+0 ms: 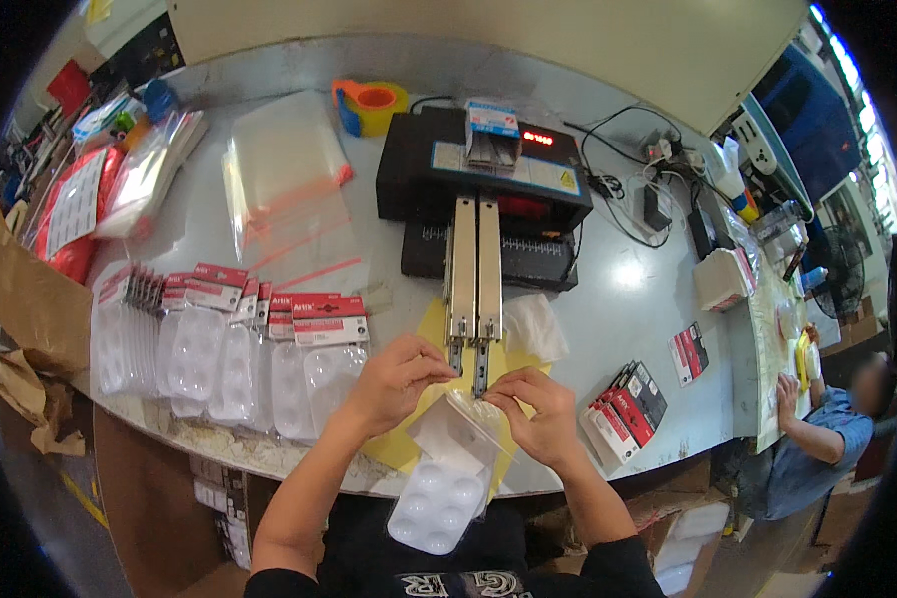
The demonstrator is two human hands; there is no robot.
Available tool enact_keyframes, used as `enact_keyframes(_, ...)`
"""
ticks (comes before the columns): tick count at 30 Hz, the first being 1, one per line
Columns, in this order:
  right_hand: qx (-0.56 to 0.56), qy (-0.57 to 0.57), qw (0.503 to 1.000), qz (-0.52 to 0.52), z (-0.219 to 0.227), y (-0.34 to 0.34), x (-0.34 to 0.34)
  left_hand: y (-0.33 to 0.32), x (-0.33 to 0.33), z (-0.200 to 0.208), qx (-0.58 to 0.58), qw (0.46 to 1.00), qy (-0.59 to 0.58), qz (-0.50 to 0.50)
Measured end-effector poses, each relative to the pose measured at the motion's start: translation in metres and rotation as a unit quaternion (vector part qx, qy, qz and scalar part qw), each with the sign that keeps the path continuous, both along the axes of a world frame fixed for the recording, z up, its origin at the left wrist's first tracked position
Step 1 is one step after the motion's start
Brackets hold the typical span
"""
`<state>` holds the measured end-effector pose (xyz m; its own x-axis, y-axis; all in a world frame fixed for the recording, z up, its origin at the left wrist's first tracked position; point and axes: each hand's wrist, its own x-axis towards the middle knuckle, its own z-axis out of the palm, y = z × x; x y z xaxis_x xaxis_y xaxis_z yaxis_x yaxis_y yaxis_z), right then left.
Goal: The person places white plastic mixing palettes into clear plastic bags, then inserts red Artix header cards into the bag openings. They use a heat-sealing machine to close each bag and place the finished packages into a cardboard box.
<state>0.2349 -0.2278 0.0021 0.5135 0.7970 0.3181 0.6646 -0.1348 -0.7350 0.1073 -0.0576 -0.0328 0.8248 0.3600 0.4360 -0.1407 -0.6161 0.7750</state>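
Both grips pinched the bag mouth at the sealer bars.
Left hand (394, 377) and right hand (535, 414) each held, fingers closed, the top edge of a clear bag (460, 427) holding a white palette tray (437, 503), just under the sealer's jaw bars (474, 279); seemingly the sealing step, needing the mouth flat between them.

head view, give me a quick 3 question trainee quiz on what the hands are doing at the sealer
1. True or false: both hands pinch the clear bag holding the white blister tray.
2. The left hand is at: A) the tape dispenser B) the sealer's twin metal bars C) the brown paper.
3. On which side of the right hand do the red-topped finished packs lie?

Key: 1 true. 2 B. 3 the person's left.
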Motion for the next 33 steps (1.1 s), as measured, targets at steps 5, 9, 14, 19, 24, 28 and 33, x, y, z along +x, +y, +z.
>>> enact_keyframes(5, 0.077, -0.02, 0.996, -0.047, 0.016, 0.017, 0.021, 0.001, -0.004, 0.009, -0.063, 0.995, 0.055, -0.052)
enact_keyframes(9, 0.146, -0.07, 0.982, -0.099, 0.024, 0.049, 0.049, 0.003, -0.004, 0.006, 0.007, 1.0, 0.03, -0.005)
enact_keyframes(14, 0.088, -0.217, 0.959, -0.159, 0.044, 0.138, 0.132, 0.003, -0.007, 0.001, -0.008, 0.998, 0.017, -0.066)
enact_keyframes(19, -0.182, -0.298, 0.912, -0.215, 0.041, 0.204, 0.173, 0.001, -0.008, 0.002, -0.027, 0.998, 0.015, -0.046)
enact_keyframes(24, -0.284, -0.325, 0.879, -0.201, 0.047, 0.215, 0.165, 0.002, -0.019, 0.003, -0.03, 0.999, -0.003, 0.027)
enact_keyframes(28, -0.225, -0.32, 0.896, -0.21, 0.068, 0.177, 0.145, 0.006, -0.034, 0.017, -0.001, 0.995, -0.003, 0.097)
enact_keyframes(33, -0.071, -0.052, 0.995, -0.056, 0.083, 0.064, 0.046, -0.006, -0.041, 0.05, -0.259, 0.946, -0.026, 0.191)
